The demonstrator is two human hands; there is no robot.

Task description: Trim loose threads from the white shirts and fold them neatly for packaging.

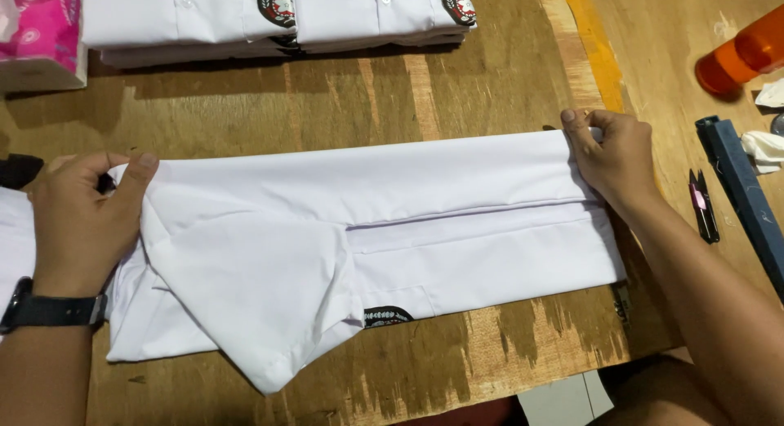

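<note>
**White shirt laid lengthwise, pinched at both ends**

The white shirt point(367, 238) lies flat on the wooden table point(343, 99), long axis left to right, below the stack of folded shirts point(269, 13). Sides folded inward; dark badge peeking at lower edge. Left hand point(82, 218) pinches one end, right hand point(608, 160) the other, fingers closed on fabric.

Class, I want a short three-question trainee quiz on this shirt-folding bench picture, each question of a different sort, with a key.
1. True or false: both hands grip the white shirt.
2. What lies just beyond the right hand? A) black thread snips B) a pen C) a phone
3. What is worn on the wrist of the left hand?

Key: 1 true; 2 A; 3 a black watch.
</note>
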